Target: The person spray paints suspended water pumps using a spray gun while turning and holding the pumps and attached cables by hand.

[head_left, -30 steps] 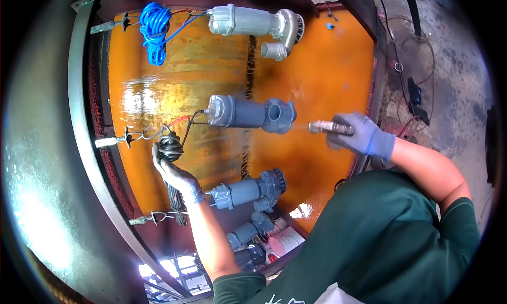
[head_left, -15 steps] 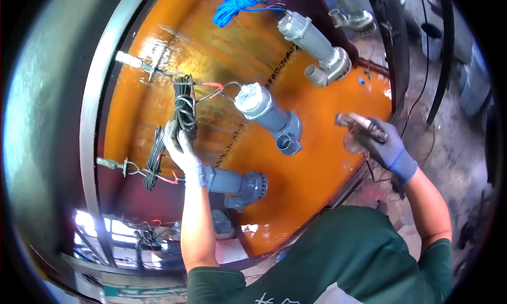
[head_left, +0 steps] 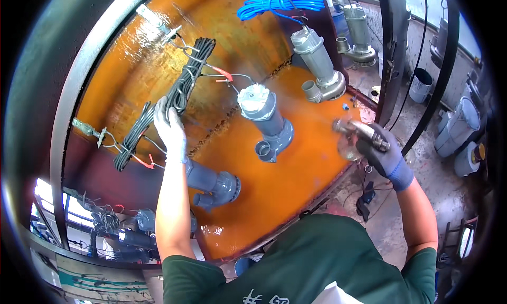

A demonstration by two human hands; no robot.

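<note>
My left hand (head_left: 170, 127), in a pale glove, is closed around the lower end of a coiled black cable (head_left: 190, 74). That cable runs, past a red tie, to a grey submersible pump (head_left: 270, 122) hanging with its top whitish and glossy. In my right hand (head_left: 388, 158), dark-gloved, is a spray gun (head_left: 364, 132) with a clear cup (head_left: 347, 147) below; its front points at the pump from the right. Beneath my left forearm a second grey pump (head_left: 211, 182) is partly covered. Its own black cable coil (head_left: 134, 137) hangs beside my left hand.
An orange-stained booth wall (head_left: 232, 198) lies behind the pumps. A third pump (head_left: 319, 63) with a blue cable coil (head_left: 285, 3) hangs farther off. Metal hooks (head_left: 153, 19) hold the cables on a curved rail (head_left: 68, 98). Buckets (head_left: 421, 85) stand at right behind a dark post (head_left: 393, 55).
The view has shifted and turned. The black cable coil has tilted over with my left hand, and the middle pump hangs more upright. My right hand still carries the spray gun.
</note>
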